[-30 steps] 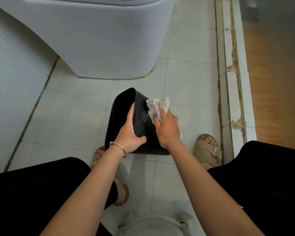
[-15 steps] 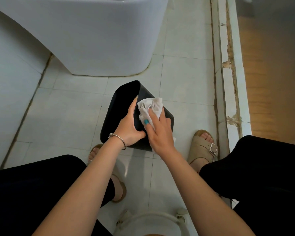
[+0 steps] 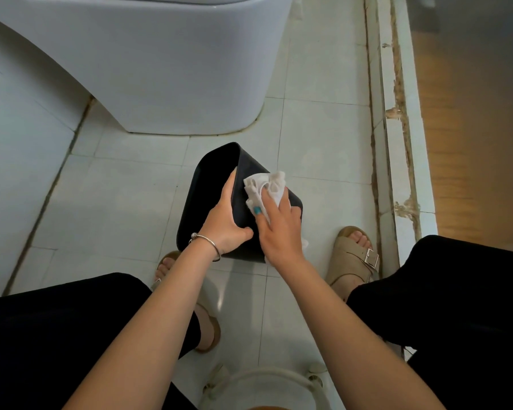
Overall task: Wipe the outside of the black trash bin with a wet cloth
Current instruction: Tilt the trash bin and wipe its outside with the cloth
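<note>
The black trash bin (image 3: 243,184) stands tilted on the tiled floor, its open mouth turned to the left. My left hand (image 3: 224,220) grips the near rim, fingers inside and thumb on the outer wall. My right hand (image 3: 279,229) holds a crumpled white cloth (image 3: 267,186) and presses it against the bin's outer wall, near the upper edge. Part of the cloth sticks out below my right wrist.
A white toilet base (image 3: 160,69) stands just behind the bin. A raised, chipped door sill (image 3: 397,137) runs along the right, with wooden floor beyond it. My sandalled feet (image 3: 354,258) flank the bin. A white stool rim (image 3: 264,380) shows at the bottom.
My right hand has slid the cloth up the bin's outer wall toward the far upper edge. The bin has tilted a little more upright. My left hand keeps its grip on the rim.
</note>
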Tool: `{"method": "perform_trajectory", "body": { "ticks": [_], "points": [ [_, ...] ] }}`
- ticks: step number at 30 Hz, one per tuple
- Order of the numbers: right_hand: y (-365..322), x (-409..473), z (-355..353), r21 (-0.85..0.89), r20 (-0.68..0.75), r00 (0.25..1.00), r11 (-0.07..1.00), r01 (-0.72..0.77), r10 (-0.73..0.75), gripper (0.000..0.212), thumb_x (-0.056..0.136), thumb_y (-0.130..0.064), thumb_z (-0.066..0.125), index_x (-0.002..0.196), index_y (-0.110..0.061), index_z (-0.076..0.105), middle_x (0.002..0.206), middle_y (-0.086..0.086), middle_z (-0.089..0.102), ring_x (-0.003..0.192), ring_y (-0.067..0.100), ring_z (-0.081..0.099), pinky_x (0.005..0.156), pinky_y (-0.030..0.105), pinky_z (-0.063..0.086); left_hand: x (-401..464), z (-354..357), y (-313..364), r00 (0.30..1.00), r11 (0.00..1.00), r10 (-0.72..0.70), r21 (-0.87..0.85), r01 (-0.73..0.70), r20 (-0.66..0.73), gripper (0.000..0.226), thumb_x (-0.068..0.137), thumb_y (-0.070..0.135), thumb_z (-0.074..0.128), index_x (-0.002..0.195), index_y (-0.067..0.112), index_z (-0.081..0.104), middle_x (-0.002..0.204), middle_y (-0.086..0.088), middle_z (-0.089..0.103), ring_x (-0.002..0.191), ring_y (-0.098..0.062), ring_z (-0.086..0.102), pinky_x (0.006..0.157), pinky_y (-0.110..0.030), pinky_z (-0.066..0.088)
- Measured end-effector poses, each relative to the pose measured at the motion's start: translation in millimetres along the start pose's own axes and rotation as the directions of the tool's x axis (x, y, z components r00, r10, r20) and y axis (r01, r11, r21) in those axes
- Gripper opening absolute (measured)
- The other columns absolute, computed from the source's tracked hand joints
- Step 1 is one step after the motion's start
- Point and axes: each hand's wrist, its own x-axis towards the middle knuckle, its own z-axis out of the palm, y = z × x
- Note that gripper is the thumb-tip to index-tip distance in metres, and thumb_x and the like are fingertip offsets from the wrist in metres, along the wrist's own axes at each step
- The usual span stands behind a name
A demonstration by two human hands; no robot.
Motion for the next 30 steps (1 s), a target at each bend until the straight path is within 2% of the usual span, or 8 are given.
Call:
{"method": "perform_trajectory", "body": {
  "ticks": [3, 6, 9, 11, 14, 21, 26, 30],
  "points": [
    [-4, -14, 3, 0.039, -0.006, 0.995, 0.994, 0.103, -0.103, 0.047, 0.096, -0.034, 0.036, 0.143, -0.029, 0.042, 0.154, 0.008, 0.029, 0.097, 0.029, 0.042, 0.088, 0.039, 0.040, 1, -1, 2, 1.000, 1.000, 0.024, 0.008, -0.025, 0.009, 0.115, 0.072, 0.009, 0.077, 0.149, 0.044, -0.001, 0.139, 0.010, 0.048, 0.113, -0.007, 0.056, 0.090, -0.020, 0.045],
    [5, -2, -1, 0.059, 0.010, 0.989, 0.987, 0.147, -0.147, 0.044, 0.097, -0.026, 0.041, 0.140, -0.025, 0.046, 0.152, 0.009, 0.033, 0.096, 0.031, 0.044, 0.087, 0.039, 0.039, 1, -3, 0, 1.000, 1.000, 0.009, 0.010, -0.009, 0.016, 0.117, 0.069, 0.005, 0.074, 0.149, 0.045, -0.004, 0.136, 0.007, 0.050, 0.107, -0.011, 0.060, 0.091, -0.029, 0.051],
    [16, 17, -5, 0.052, 0.035, 0.999, 0.999, 0.007, -0.008, 0.044, 0.099, -0.027, 0.037, 0.142, -0.026, 0.043, 0.150, 0.009, 0.034, 0.106, 0.036, 0.045, 0.088, 0.034, 0.035, -1, -1, -2, 1.000, 1.000, 0.003, -0.010, -0.003, 0.011, 0.119, 0.065, 0.006, 0.072, 0.148, 0.046, -0.003, 0.137, 0.008, 0.048, 0.110, -0.014, 0.058, 0.093, -0.041, 0.053],
    [23, 29, -7, 0.044, 0.065, 0.988, 0.989, -0.144, 0.141, 0.045, 0.102, -0.028, 0.035, 0.147, -0.029, 0.036, 0.152, 0.009, 0.030, 0.113, 0.037, 0.042, 0.090, 0.036, 0.036, -3, 2, -1, 1.000, 1.000, 0.004, -0.005, -0.004, -0.002, 0.118, 0.067, 0.003, 0.073, 0.149, 0.044, -0.003, 0.138, 0.008, 0.044, 0.113, -0.013, 0.055, 0.094, -0.041, 0.052],
    [21, 34, -9, 0.034, 0.078, 0.976, 0.978, -0.207, 0.204, 0.046, 0.103, -0.031, 0.034, 0.150, -0.032, 0.031, 0.154, 0.008, 0.029, 0.115, 0.036, 0.041, 0.094, 0.041, 0.039, -2, 2, 0, 1.000, 1.000, 0.003, 0.010, -0.003, -0.021, 0.118, 0.069, 0.002, 0.074, 0.149, 0.042, -0.003, 0.138, 0.006, 0.043, 0.111, -0.014, 0.054, 0.093, -0.041, 0.053],
    [5, 2, -3, 0.126, 0.031, 0.999, 0.992, 0.023, -0.027, 0.050, 0.093, -0.037, 0.037, 0.143, -0.033, 0.043, 0.154, 0.003, 0.027, 0.106, 0.028, 0.038, 0.093, 0.033, 0.034, 3, -6, 3, 0.998, 0.999, 0.030, 0.041, -0.032, 0.061, 0.118, 0.070, 0.003, 0.072, 0.148, 0.046, -0.006, 0.134, 0.006, 0.051, 0.100, -0.016, 0.063, 0.087, -0.044, 0.055],
    [22, 7, -5, 0.131, 0.019, 0.998, 0.990, 0.054, -0.057, 0.046, 0.097, -0.029, 0.042, 0.142, -0.032, 0.043, 0.150, 0.007, 0.034, 0.115, 0.030, 0.040, 0.095, 0.032, 0.034, 2, -9, 2, 0.997, 0.998, 0.028, 0.059, -0.033, 0.077, 0.117, 0.073, 0.004, 0.073, 0.147, 0.048, -0.008, 0.126, 0.007, 0.053, 0.102, -0.016, 0.062, 0.089, -0.043, 0.054],
    [36, 26, -1, 0.177, 0.070, 0.965, 0.949, -0.262, 0.253, 0.049, 0.101, -0.038, 0.041, 0.149, -0.037, 0.029, 0.153, 0.007, 0.032, 0.126, 0.036, 0.041, 0.099, 0.041, 0.040, 0, -9, 4, 0.998, 0.998, 0.026, 0.052, -0.029, 0.059, 0.116, 0.075, 0.004, 0.074, 0.149, 0.045, -0.006, 0.134, 0.010, 0.043, 0.108, -0.011, 0.057, 0.093, -0.038, 0.052]
  ]
}}
